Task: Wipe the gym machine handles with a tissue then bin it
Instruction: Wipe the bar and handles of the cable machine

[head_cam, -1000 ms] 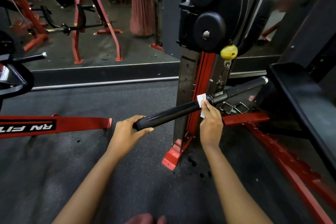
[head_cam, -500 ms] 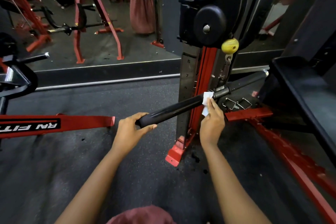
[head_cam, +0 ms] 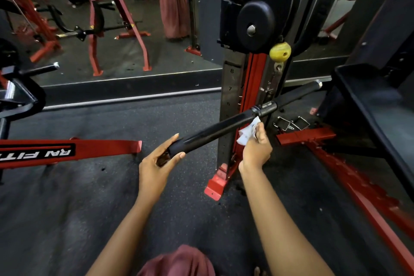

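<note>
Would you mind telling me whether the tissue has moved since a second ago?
Yes. The tissue, pinched in the right hand, has dropped from over the bar to just beneath it, lower against the numbered upright.

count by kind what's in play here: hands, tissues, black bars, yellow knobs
hands: 2, left hand and right hand
tissue: 1
black bar: 1
yellow knob: 1
total: 5
</note>
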Demonstrator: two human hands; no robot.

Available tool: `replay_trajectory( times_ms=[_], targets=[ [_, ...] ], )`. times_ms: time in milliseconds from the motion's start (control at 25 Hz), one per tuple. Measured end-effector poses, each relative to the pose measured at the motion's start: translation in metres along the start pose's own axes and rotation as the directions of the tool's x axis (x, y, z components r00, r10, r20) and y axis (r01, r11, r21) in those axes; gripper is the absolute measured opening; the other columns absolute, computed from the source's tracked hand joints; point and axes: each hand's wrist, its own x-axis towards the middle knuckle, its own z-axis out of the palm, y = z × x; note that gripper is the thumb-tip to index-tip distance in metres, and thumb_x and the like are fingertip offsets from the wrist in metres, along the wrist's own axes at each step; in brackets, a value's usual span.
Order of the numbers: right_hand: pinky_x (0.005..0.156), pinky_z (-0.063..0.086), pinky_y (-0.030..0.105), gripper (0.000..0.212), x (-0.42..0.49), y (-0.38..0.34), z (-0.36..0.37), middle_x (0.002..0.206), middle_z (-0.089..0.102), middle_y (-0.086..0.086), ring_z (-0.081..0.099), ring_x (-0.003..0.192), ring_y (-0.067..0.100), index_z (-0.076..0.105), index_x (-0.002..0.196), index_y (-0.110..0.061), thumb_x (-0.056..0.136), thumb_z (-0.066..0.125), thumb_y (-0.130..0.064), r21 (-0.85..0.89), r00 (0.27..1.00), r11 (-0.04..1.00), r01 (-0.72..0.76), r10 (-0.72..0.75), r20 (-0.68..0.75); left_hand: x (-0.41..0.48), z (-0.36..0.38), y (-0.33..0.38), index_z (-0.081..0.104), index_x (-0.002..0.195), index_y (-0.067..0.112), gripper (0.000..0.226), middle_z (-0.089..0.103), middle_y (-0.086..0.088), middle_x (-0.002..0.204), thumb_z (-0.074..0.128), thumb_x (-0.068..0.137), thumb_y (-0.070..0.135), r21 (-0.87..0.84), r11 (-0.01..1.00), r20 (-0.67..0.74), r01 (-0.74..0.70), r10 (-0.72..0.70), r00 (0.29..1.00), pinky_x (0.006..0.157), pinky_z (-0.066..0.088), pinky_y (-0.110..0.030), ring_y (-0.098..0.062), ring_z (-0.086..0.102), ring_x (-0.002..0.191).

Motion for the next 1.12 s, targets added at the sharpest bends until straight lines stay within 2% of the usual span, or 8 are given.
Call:
replay_trajectory(
  times_ms=[120,320,400,480,640,760,880,1120],
  targets=[
    [0.088,0.04,0.016,0.04,-0.017,-0.004,0.014,0.124,0.06,0.001,0.058,0.105,0.012,0.055,0.126,-0.019,0.091,0.047,-0.002,-0.03,1.0,1.0,0.001,0.0,0.005,-0.002,-0.004,0.001,0.063,0.105,0.05,0.042,0.068,0.025,0.098,0.073,0.07,0.028,0.029,1.0,0.043,0.012,-0.013,0.999,0.085,0.043,-0.008,0.008,0.061,0.095],
    [0.072,0.029,-0.008,0.044,-0.1,0.015,0.012,0.122,0.061,0.009,0.057,0.106,0.006,0.058,0.121,-0.013,0.086,0.045,0.01,-0.085,0.989,0.991,0.099,-0.089,0.116,-0.006,-0.004,-0.003,0.065,0.106,0.034,0.037,0.062,0.004,0.095,0.073,0.075,0.016,0.016,1.0,0.022,0.024,-0.024,0.999,0.071,0.038,-0.003,0.016,0.052,0.071],
    [0.073,0.025,-0.011,0.042,-0.135,0.02,0.002,0.116,0.064,0.005,0.055,0.096,-0.014,0.06,0.118,-0.01,0.085,0.047,0.012,-0.103,0.972,0.985,0.141,-0.118,0.204,-0.006,-0.005,-0.004,0.065,0.108,0.03,0.037,0.07,0.006,0.085,0.073,0.075,0.016,0.003,1.0,0.023,0.025,-0.025,0.999,0.075,0.04,-0.003,0.016,0.056,0.081],
    [0.073,0.027,-0.01,0.041,-0.142,0.02,-0.007,0.109,0.06,-0.011,0.048,0.086,-0.029,0.06,0.117,-0.008,0.086,0.046,0.014,-0.083,0.959,0.989,0.123,-0.097,0.266,-0.006,-0.005,-0.005,0.066,0.108,0.03,0.038,0.07,0.013,0.1,0.075,0.074,0.017,0.0,1.0,0.021,0.027,-0.027,0.999,0.082,0.042,-0.005,0.014,0.058,0.095],
    [0.091,0.041,0.017,0.045,-0.068,0.014,-0.003,0.122,0.06,0.003,0.057,0.105,0.01,0.053,0.127,-0.014,0.088,0.045,0.008,0.03,0.991,0.996,-0.085,0.081,0.11,-0.012,-0.001,0.001,0.065,0.103,0.036,0.038,0.066,0.033,0.095,0.076,0.072,0.018,0.007,1.0,0.017,0.028,-0.028,0.999,0.085,0.042,-0.004,0.015,0.057,0.096],
    [0.105,0.039,0.034,0.046,-0.056,0.012,0.01,0.128,0.056,0.008,0.053,0.117,0.02,0.047,0.131,-0.009,0.089,0.046,0.008,0.106,0.98,0.983,-0.153,0.136,0.148,-0.018,0.005,0.002,0.065,0.102,0.036,0.038,0.07,0.021,0.094,0.076,0.071,0.016,-0.019,0.999,-0.003,0.034,-0.034,0.999,0.086,0.045,-0.008,0.011,0.06,0.09],
    [0.103,0.04,0.031,0.047,-0.093,0.018,0.01,0.127,0.056,0.007,0.053,0.117,0.018,0.047,0.131,-0.007,0.088,0.044,0.011,0.056,0.975,0.989,-0.137,0.125,0.182,-0.021,0.009,-0.001,0.066,0.105,0.034,0.039,0.069,0.013,0.105,0.076,0.071,0.018,-0.045,0.998,-0.002,0.045,-0.045,0.999,0.09,0.046,-0.013,0.006,0.062,0.096],
    [0.09,0.043,0.014,0.043,-0.137,0.02,-0.011,0.11,0.062,-0.01,0.057,0.102,0.001,0.055,0.123,-0.009,0.087,0.045,0.012,-0.002,0.917,0.982,-0.19,0.179,0.356,-0.022,0.004,-0.005,0.064,0.11,0.036,0.04,0.067,0.021,0.108,0.073,0.074,0.021,-0.084,0.995,0.028,0.06,-0.058,0.998,0.089,0.046,-0.012,0.002,0.061,0.103]
  ],
)
